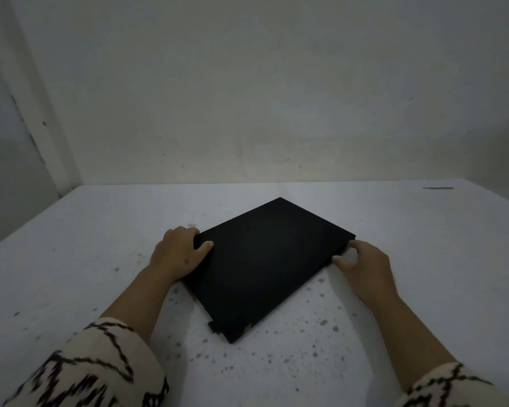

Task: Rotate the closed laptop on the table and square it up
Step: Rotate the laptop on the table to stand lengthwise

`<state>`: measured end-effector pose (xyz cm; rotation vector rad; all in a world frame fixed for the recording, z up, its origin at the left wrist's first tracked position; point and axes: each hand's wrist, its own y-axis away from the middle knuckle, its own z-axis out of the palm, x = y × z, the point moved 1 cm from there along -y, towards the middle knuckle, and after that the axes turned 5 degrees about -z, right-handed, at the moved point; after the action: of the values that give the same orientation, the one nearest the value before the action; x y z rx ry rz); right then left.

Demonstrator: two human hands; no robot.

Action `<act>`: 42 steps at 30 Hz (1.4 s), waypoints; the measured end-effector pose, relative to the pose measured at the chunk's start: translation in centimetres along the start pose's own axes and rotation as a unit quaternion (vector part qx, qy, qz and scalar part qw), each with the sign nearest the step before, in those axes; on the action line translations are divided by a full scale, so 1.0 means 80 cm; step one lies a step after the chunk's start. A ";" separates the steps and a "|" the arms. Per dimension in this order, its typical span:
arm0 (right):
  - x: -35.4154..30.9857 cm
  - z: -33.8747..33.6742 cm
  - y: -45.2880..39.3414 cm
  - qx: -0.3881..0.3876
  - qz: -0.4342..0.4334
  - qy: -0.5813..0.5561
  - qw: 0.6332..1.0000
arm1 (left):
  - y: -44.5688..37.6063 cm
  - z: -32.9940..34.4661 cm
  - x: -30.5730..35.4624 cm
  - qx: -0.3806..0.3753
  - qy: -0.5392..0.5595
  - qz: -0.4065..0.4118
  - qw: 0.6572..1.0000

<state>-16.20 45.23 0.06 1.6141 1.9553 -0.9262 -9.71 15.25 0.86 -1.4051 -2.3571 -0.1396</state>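
While both hands sit on opposite sides of it, the closed black laptop (265,259) lies flat on the white speckled table (409,259), turned well askew so that one corner points at the person and the opposite corner points at the wall (247,98).

The left hand (178,254) cups the laptop's left corner: its thumb lies on top of the lid and its fingers curl around the far-left edge, a loose clasp rather than a pinch. The right hand (365,265) is at the right corner, fingers bent and touching the near-right edge just below that corner, thumb stretched along the edge; whether it truly clamps the edge cannot be told. Both forearms are bare, with patterned cream-and-black sleeves (94,368) at the bottom of the view.

A small dark tab (213,326) juts from the near-left edge close to the nearest corner.

Around the laptop the tabletop is open on every side. The far corner stops short of the table's back edge, where it meets the wall. A dark streak (438,188) marks the far right of the table.
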 end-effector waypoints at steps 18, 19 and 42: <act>-0.046 0.049 0.032 -0.125 0.053 -0.048 0.990 | -0.043 0.022 0.033 -0.028 -0.041 0.008 0.999; -0.047 0.049 0.030 -0.124 0.053 -0.057 0.989 | -0.043 0.021 0.033 -0.027 -0.041 0.008 0.999; -0.047 0.043 0.003 -0.133 0.003 -0.048 0.990 | 0.023 0.014 0.014 -0.029 0.023 -0.062 0.997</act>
<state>-15.37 40.16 0.31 1.3982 1.9136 -0.6919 -8.86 17.37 0.04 -1.2662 -2.4196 -0.2740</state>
